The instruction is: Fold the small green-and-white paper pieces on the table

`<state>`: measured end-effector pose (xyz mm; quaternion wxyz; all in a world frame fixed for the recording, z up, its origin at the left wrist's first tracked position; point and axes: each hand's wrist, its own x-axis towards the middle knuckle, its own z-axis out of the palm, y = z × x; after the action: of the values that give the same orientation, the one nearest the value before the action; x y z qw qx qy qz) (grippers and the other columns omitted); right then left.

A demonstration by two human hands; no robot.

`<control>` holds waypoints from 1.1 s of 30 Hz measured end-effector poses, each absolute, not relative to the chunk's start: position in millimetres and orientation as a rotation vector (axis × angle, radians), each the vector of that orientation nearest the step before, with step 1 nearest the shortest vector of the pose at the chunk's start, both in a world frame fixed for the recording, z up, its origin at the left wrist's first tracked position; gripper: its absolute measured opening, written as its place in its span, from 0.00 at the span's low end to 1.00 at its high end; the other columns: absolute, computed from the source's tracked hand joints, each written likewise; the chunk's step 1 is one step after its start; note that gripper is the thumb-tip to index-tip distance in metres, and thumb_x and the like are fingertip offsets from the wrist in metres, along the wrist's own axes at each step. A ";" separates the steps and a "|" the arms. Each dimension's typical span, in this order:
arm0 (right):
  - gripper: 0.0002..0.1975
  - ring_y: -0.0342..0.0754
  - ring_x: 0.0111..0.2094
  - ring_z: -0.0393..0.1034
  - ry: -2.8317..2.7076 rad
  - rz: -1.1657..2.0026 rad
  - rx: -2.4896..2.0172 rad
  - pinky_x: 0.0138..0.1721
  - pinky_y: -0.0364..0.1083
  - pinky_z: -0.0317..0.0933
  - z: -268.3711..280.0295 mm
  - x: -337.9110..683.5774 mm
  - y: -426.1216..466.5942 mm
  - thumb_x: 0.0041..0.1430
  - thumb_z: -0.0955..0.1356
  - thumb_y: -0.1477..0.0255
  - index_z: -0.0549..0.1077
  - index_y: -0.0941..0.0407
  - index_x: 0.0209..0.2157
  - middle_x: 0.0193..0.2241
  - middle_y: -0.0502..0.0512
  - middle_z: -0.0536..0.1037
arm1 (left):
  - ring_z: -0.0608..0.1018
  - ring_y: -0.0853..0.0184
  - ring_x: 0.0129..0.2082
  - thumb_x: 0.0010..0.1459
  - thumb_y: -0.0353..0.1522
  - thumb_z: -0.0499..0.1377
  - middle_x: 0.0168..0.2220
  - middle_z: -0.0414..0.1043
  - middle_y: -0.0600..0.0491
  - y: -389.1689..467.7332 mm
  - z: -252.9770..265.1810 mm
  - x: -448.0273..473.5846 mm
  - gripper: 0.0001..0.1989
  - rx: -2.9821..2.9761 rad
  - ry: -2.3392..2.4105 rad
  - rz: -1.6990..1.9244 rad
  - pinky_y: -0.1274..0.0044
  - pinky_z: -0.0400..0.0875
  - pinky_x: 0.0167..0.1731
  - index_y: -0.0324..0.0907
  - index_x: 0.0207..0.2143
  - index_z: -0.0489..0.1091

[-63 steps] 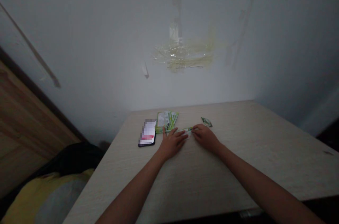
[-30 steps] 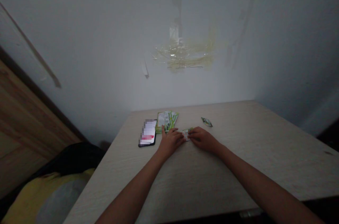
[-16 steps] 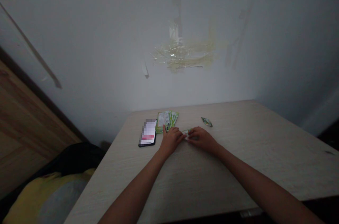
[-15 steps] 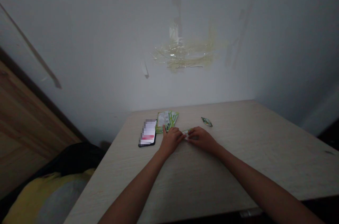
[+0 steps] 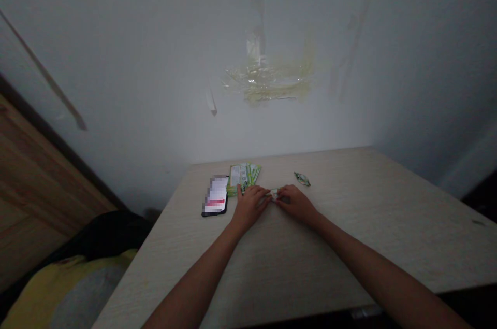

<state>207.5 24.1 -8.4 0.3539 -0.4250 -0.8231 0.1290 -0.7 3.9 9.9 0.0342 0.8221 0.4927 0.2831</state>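
Between my two hands, just above the table, is a small green-and-white paper piece (image 5: 274, 193), mostly covered by fingers. My left hand (image 5: 250, 204) pinches its left end, thumb side toward me. At its right end, the curled fingers of my right hand (image 5: 294, 203) grip it. Just behind my left hand lies a pile of green-and-white printed packets or cards (image 5: 241, 176), fanned a little at the right. A folded piece in the same green and white (image 5: 302, 179), pointed at both ends, rests beyond my right hand.
A phone (image 5: 215, 197) with a lit screen lies left of the pile. The pale wooden table (image 5: 349, 204) meets a wall (image 5: 163, 85) with old tape on it. Yellow and grey cloth (image 5: 77, 292) lies off the table's left side.
My fingers have shifted slightly around the small piece, and a bit more of it shows between the hands. The pile, phone and folded piece stay in place.
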 end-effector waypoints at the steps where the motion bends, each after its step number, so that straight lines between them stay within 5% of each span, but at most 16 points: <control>1: 0.03 0.50 0.42 0.69 -2.123 0.319 -1.111 0.46 0.49 0.63 -8.7 208.5 25.2 0.56 0.70 0.73 0.77 0.56 0.33 0.37 0.57 0.78 | 0.69 0.63 0.54 0.64 0.39 0.53 0.49 0.73 0.53 3.2 10.2 -0.8 0.13 2.536 1.511 0.874 0.48 0.28 0.62 0.53 0.50 0.69; 14: 0.02 0.50 0.41 0.68 -2.121 0.308 -1.095 0.45 0.49 0.62 -3.8 212.9 25.3 0.58 0.69 0.74 0.75 0.57 0.34 0.35 0.56 0.76 | 0.65 0.58 0.58 0.59 0.33 0.57 0.53 0.70 0.53 -3.5 13.8 -0.9 0.19 2.688 1.445 0.797 0.46 0.26 0.61 0.57 0.53 0.67; 33: 0.03 0.49 0.38 0.69 -2.108 0.306 -1.138 0.43 0.48 0.62 -14.1 217.2 31.2 0.58 0.68 0.71 0.73 0.56 0.34 0.34 0.54 0.77 | 0.61 0.56 0.62 0.62 0.38 0.55 0.58 0.67 0.57 -3.1 9.6 0.5 0.21 2.764 1.408 0.718 0.44 0.23 0.60 0.62 0.57 0.63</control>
<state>217.2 31.2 -14.1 0.3554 -0.4405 -0.8159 0.1184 0.5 -3.1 9.6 -0.0211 0.8678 0.4422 0.2255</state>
